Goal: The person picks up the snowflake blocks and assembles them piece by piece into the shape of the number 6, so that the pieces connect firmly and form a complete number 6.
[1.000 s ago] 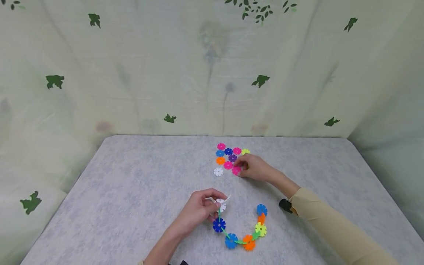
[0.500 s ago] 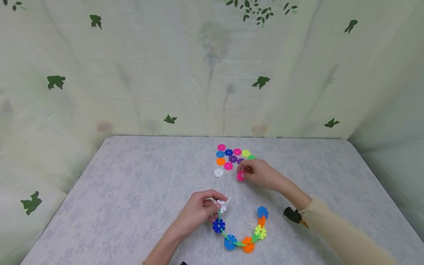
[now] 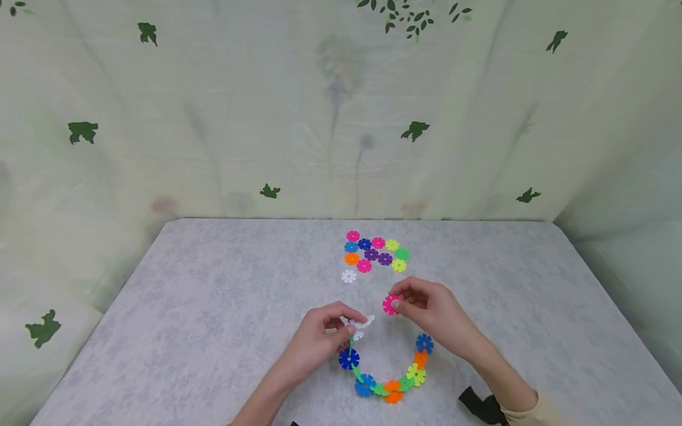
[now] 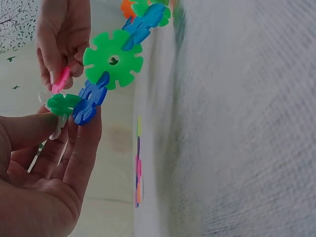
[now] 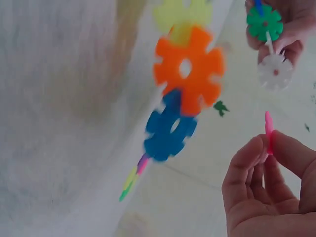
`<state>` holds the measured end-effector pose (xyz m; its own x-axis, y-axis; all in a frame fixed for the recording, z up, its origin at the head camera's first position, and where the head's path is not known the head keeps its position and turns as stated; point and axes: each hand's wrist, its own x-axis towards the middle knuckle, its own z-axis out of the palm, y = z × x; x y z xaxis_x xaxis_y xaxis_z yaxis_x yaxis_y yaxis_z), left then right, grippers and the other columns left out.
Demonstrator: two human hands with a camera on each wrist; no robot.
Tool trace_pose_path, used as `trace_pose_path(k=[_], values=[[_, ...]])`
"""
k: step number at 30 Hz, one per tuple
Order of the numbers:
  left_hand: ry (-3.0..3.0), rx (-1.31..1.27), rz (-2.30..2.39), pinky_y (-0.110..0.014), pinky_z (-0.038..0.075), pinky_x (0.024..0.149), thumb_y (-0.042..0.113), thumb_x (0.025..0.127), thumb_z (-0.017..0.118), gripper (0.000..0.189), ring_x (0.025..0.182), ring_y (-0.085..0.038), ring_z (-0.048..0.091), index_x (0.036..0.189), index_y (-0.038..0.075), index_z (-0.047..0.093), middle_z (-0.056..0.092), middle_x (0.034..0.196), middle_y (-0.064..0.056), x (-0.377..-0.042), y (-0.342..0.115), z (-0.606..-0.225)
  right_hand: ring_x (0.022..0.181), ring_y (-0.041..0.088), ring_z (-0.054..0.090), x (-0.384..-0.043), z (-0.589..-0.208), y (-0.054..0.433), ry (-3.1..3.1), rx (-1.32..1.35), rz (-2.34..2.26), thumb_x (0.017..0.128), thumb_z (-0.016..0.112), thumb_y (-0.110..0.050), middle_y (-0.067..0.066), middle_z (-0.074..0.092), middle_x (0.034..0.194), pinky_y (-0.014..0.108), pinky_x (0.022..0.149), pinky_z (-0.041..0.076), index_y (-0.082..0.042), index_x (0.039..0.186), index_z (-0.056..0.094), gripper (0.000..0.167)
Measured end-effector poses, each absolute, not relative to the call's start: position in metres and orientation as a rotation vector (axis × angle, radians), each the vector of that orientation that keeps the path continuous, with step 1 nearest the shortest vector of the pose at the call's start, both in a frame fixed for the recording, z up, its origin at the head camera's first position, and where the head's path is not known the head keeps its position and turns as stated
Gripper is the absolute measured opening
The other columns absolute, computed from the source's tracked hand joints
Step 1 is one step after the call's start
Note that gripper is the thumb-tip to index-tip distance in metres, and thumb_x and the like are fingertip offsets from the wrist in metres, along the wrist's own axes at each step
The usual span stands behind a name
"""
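In the head view my left hand (image 3: 322, 330) pinches the white end of a curved chain of notched, flower-shaped plastic discs. Two white discs (image 5: 275, 72) show at that end in the right wrist view, with a green disc (image 5: 265, 22) linked to one. From there the chain runs through a dark blue disc (image 3: 348, 359), green, blue, orange and yellow ones, to a light blue disc (image 3: 424, 343) at its far end. My right hand (image 3: 439, 313) pinches a pink disc (image 3: 391, 305) between thumb and fingertips, a short way right of the white end.
Loose discs in several colours lie flat in a group at the back of the grey table (image 3: 224, 307), among them an orange disc (image 3: 351, 258) and a green disc (image 3: 402, 254). A white disc (image 3: 348, 276) lies in front of them. A patterned cloth (image 3: 213, 118) hangs behind.
My right hand has lifted the pink disc from the group and brought it forward, close to the left hand. The left hand stays in place, its white end tilted slightly.
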<state>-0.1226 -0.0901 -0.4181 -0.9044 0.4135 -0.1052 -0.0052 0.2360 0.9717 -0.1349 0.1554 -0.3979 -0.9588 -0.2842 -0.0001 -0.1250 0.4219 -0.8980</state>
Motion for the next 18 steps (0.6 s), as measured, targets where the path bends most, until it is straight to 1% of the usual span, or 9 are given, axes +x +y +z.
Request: trace_pose_path(k=[5, 9, 13, 16, 18], values=[[2.21, 0.416, 1.698, -0.027, 0.048, 0.057, 0.01, 0.096, 0.062, 0.019, 0.072, -0.022, 0.058, 0.105, 0.022, 0.074, 0.066, 0.098, 0.001, -0.121, -0.09, -0.417, 0.082, 0.034, 0.064, -0.117, -0.396, 0.146, 2.468, -0.298, -1.68, 0.094, 0.068, -0.019, 0.003, 0.068, 0.094, 0.039, 0.073, 0.057, -0.013, 0.107, 0.067, 0.015], [2.259, 0.474, 1.678, -0.028, 0.051, 0.061, 0.008, 0.096, 0.062, 0.021, 0.079, -0.02, 0.06, 0.103, 0.023, 0.074, 0.067, 0.101, 0.007, -0.118, -0.09, -0.415, 0.084, 0.032, 0.065, -0.109, -0.398, 0.139, 2.473, -0.277, -1.727, 0.094, 0.068, -0.017, 0.0, 0.068, 0.097, 0.036, 0.074, 0.057, -0.017, 0.108, 0.068, 0.014], [2.283, 0.513, 1.675, -0.03, 0.054, 0.067, 0.006, 0.096, 0.062, 0.023, 0.084, -0.018, 0.061, 0.103, 0.024, 0.074, 0.067, 0.101, 0.009, -0.118, -0.09, -0.415, 0.085, 0.023, 0.065, -0.105, -0.401, 0.134, 2.548, -0.281, -1.73, 0.093, 0.069, -0.012, -0.002, 0.067, 0.097, 0.029, 0.074, 0.057, -0.019, 0.106, 0.069, 0.015], [2.272, 0.527, 1.691, -0.031, 0.054, 0.068, 0.004, 0.095, 0.062, 0.024, 0.083, -0.019, 0.062, 0.103, 0.023, 0.074, 0.067, 0.1, 0.009, -0.118, -0.09, -0.417, 0.083, 0.016, 0.063, -0.104, -0.402, 0.131, 2.629, -0.247, -1.707, 0.091, 0.07, -0.009, -0.006, 0.067, 0.095, 0.028, 0.074, 0.056, -0.02, 0.104, 0.069, 0.017], [2.27, 0.541, 1.696, -0.031, 0.055, 0.068, 0.004, 0.095, 0.062, 0.024, 0.081, -0.019, 0.063, 0.104, 0.023, 0.074, 0.067, 0.099, 0.008, -0.119, -0.09, -0.418, 0.081, 0.014, 0.064, -0.103, -0.402, 0.128, 2.659, -0.204, -1.704, 0.091, 0.071, -0.008, -0.009, 0.067, 0.093, 0.028, 0.073, 0.056, -0.022, 0.103, 0.069, 0.019]])
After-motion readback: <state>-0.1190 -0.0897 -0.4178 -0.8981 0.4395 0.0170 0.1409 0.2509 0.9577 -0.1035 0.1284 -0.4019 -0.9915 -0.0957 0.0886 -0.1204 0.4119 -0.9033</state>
